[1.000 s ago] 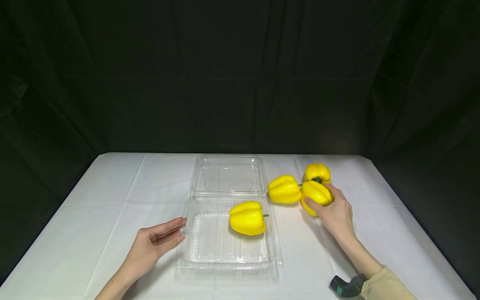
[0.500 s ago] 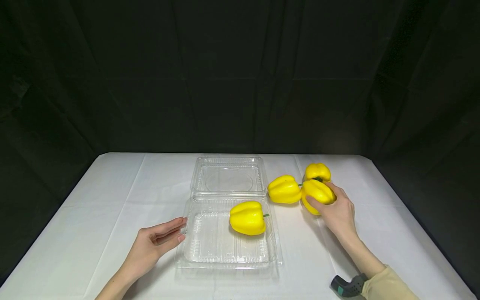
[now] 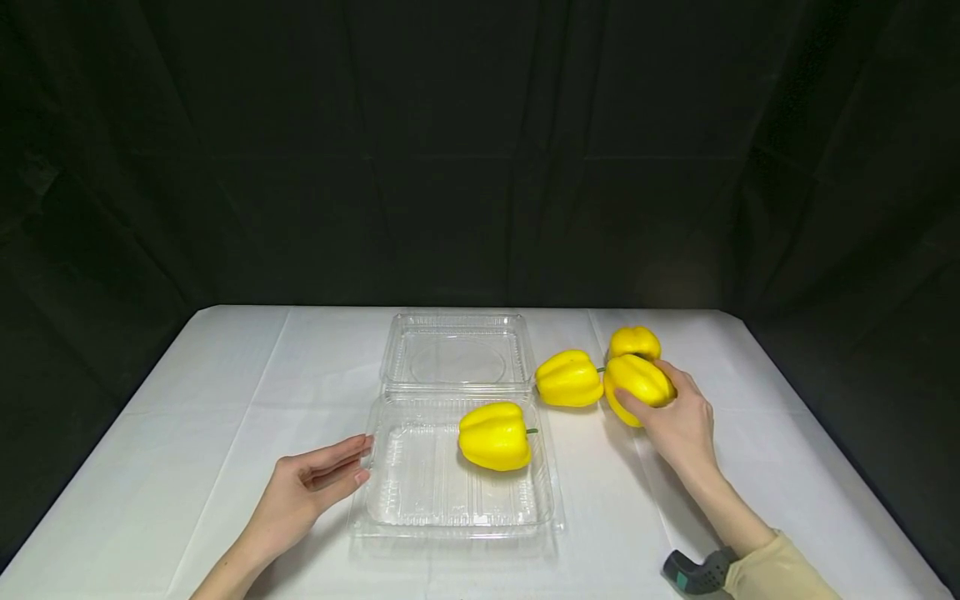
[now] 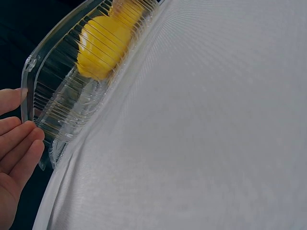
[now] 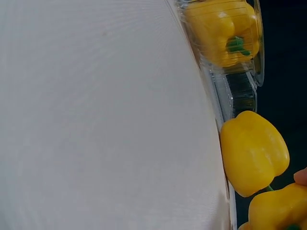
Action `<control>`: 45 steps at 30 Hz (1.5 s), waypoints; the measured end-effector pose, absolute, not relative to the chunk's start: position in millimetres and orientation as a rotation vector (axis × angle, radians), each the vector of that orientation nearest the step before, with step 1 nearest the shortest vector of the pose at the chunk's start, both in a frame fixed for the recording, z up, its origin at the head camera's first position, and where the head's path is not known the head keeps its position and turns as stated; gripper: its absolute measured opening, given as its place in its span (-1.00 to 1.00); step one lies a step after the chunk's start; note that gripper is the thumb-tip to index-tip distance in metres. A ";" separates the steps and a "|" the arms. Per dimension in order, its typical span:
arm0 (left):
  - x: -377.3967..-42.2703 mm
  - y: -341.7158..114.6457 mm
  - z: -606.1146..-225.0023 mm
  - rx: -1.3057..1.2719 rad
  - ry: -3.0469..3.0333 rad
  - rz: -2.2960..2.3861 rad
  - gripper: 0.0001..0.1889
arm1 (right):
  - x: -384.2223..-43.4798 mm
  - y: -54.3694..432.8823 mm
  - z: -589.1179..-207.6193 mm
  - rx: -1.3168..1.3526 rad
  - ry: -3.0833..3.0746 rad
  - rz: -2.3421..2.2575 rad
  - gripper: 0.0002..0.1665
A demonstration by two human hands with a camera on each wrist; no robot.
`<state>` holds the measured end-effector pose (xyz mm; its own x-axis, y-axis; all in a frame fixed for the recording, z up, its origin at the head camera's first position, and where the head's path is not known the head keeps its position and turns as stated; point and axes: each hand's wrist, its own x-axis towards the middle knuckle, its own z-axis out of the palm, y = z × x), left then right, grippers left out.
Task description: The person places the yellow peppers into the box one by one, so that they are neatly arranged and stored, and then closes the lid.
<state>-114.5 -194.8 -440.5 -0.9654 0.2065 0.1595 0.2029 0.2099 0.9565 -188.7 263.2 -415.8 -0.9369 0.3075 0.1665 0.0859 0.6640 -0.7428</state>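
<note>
My right hand (image 3: pixel 682 425) grips a yellow bell pepper (image 3: pixel 637 383), thumb on its near side and fingers round the far right. That pepper overlaps a second one (image 3: pixel 634 338) behind it, whose stem is now hidden. To their left lies a third bell pepper (image 3: pixel 567 379), its stem pointing at the gripped one. Another bell pepper (image 3: pixel 495 436) rests in the right half of the clear plastic clamshell container (image 3: pixel 412 479). At the container's left wall, my left hand (image 3: pixel 296 492) touches the rim with extended fingers (image 4: pixel 21 143), thumb apart from them.
The container's lid (image 3: pixel 457 358) lies folded back flat, behind the base. A white cloth (image 3: pixel 187 400) covers the table, and dark curtains (image 3: pixel 465 167) hang behind it. A dark grey device (image 3: pixel 697 573) is worn on the right wrist, by a beige sleeve.
The gripped bell pepper has shifted slightly up and to the right with my right hand, covering more of the pepper behind it. My left hand and the container have stayed put.
</note>
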 end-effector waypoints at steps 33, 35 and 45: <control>-114.4 -194.7 -440.9 0.421 2.439 1.940 -0.53 | -183.9 262.0 -403.1 -0.313 -2.588 1.168 -0.05; -114.5 -194.6 -440.8 0.423 2.439 1.941 -0.52 | -183.2 261.7 -401.7 -0.303 -2.582 1.172 -0.05; -114.6 -194.5 -440.9 0.430 2.443 1.933 -0.53 | -180.8 259.5 -396.9 -0.276 -2.576 1.171 -0.05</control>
